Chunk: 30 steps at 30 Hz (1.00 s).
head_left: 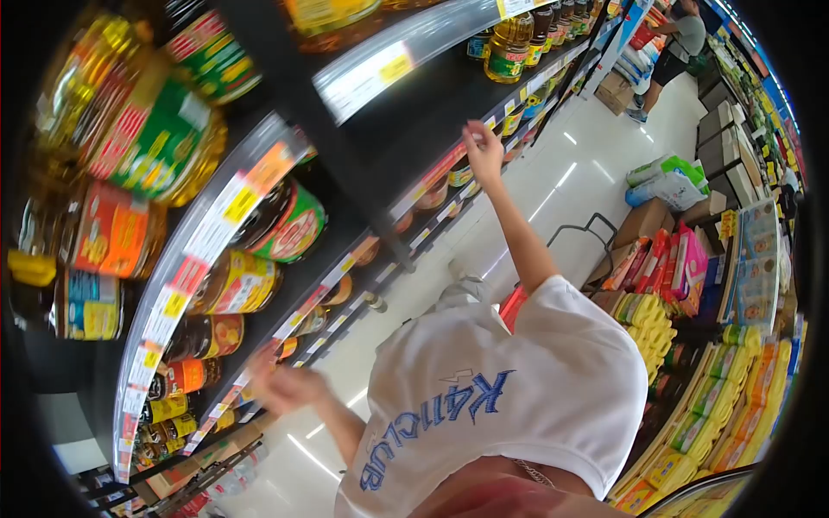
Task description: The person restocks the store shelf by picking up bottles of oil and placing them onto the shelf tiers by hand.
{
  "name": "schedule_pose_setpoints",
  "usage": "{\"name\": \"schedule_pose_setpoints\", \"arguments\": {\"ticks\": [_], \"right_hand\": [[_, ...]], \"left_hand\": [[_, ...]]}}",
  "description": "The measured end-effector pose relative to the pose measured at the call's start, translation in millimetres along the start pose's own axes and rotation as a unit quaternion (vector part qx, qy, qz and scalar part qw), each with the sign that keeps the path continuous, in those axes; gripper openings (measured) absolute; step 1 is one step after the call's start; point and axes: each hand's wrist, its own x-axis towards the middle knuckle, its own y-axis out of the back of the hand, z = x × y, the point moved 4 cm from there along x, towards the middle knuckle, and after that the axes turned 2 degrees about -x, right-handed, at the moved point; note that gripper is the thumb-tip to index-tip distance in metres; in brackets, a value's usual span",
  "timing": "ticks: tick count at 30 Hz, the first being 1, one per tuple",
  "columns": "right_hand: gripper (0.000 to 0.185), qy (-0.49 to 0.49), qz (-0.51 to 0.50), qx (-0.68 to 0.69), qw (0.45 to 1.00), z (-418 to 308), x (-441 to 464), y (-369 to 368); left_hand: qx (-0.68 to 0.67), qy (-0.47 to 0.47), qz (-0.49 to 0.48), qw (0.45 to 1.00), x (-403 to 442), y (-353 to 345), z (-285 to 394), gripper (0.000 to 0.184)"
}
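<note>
My left hand (285, 386) is smeared by motion in front of the lower shelf's price strip, and its finger positions are unclear. Beyond it on the shelf stand dark bottles with orange labels (186, 377). My right hand (484, 152) is raised beside the shelf edge further along, its fingers curled together with nothing visible in them. Near that hand runs a strip of price tags (445, 164). A bottle with a green and red label (294, 226) and one with a yellow label (246, 281) stand on the shelf between the arms. Large oil bottles (160, 129) fill the upper left.
A person (686, 43) stands at the far end of the aisle near a cardboard box (614, 92). On the right are a black metal frame (587, 229), plastic-wrapped packs (669, 183), red and pink packages (682, 268) and stacked yellow packs (699, 406). Pale tiled floor (553, 186) lies between.
</note>
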Motion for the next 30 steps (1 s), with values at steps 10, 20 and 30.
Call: {"name": "schedule_pose_setpoints", "arguments": {"ticks": [10,20,30], "right_hand": [[0.050,0.127,-0.116,-0.122,0.978,72,292,-122],[0.047,0.102,-0.118,-0.168,0.973,84,291,-166],[0.045,0.110,-0.202,-0.070,0.971,-35,181,-67]], "left_hand": [[-0.056,0.316,-0.387,0.865,-106,-231,74,0.018],[-0.018,0.419,-0.331,0.845,-119,-253,89,0.016],[-0.076,0.311,-0.384,0.866,-118,-349,22,0.029]]}}
